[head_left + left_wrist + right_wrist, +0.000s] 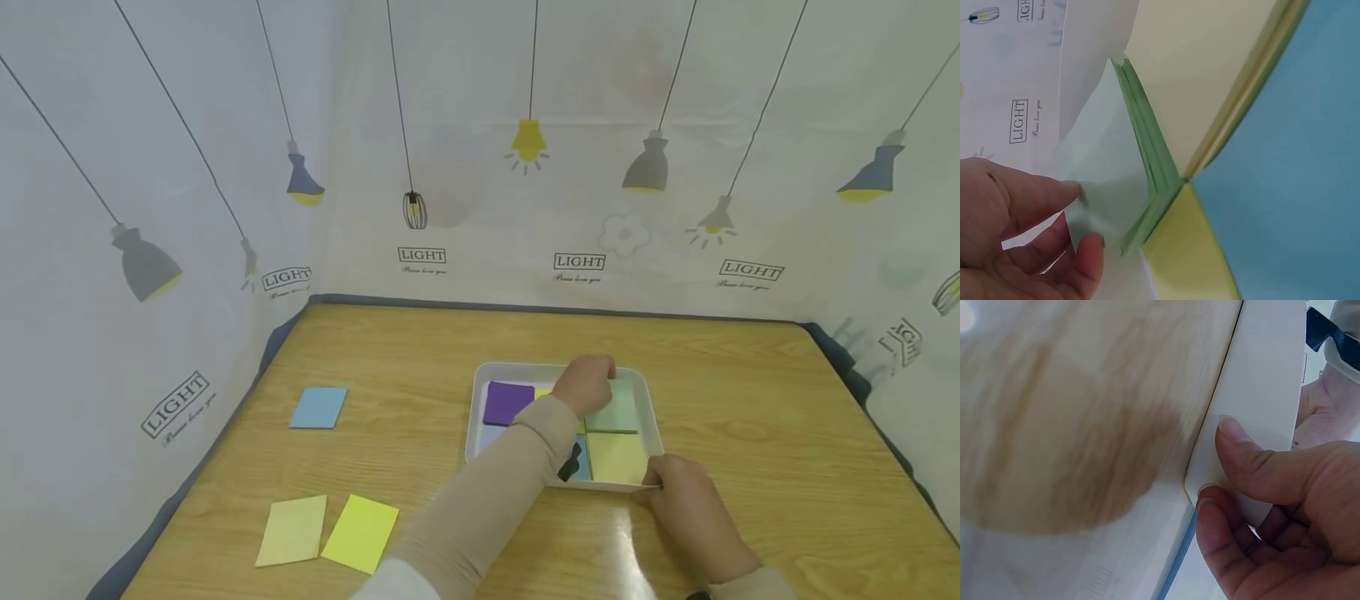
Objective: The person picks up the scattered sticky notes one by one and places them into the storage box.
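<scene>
A white tray (474, 421) on the table holds several stacks of square paper notes. My left hand (583, 385) reaches over the tray to the pale green notes (617, 410) at its far right. In the left wrist view, thumb and fingertips pinch the edge of these notes, whose layers are slightly fanned apart. My right hand (686, 507) grips the tray's near right corner, thumb on the outer wall in the right wrist view. Purple notes (507, 403), pale yellow notes (617, 454) and blue notes (1291, 162) lie around the green ones; my left forearm covers part of the tray.
Left on the wooden table (420, 350) lie a blue note (318, 407), a pale yellow note (292, 530) and a bright yellow note (362, 533). A white curtain (480, 208) printed with lamps surrounds the table on the far side and both flanks.
</scene>
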A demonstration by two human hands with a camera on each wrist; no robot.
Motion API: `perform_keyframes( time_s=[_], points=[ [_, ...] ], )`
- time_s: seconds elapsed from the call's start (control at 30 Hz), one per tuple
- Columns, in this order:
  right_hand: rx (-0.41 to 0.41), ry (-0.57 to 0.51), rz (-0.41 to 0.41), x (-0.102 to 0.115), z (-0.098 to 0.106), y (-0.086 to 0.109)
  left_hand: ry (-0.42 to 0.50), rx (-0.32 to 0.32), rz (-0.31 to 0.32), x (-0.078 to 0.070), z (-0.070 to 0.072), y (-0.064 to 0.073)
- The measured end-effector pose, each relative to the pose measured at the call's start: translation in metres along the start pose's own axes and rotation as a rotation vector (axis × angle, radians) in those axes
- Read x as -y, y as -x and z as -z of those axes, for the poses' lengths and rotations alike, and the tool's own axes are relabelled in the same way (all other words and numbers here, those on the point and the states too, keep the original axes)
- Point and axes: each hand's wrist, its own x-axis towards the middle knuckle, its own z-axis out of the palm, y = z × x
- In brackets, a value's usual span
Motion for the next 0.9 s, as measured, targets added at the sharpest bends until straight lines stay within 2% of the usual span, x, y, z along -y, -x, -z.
perform_keyframes(
  time_s=[0.23,0.43,0.9],
  points=[
    [0.009,-0.004,-0.007,0.001,0.000,0.000,0.038,0.005,-0.014,0.003,0.001,0.001],
    [0.015,-0.005,-0.009,0.001,0.000,0.001,0.037,0.001,-0.031,0.005,0.002,0.004],
    [0.037,-0.011,-0.015,0.001,0.002,0.000,0.050,-0.017,-0.008,0.007,0.008,0.011]
  ],
)
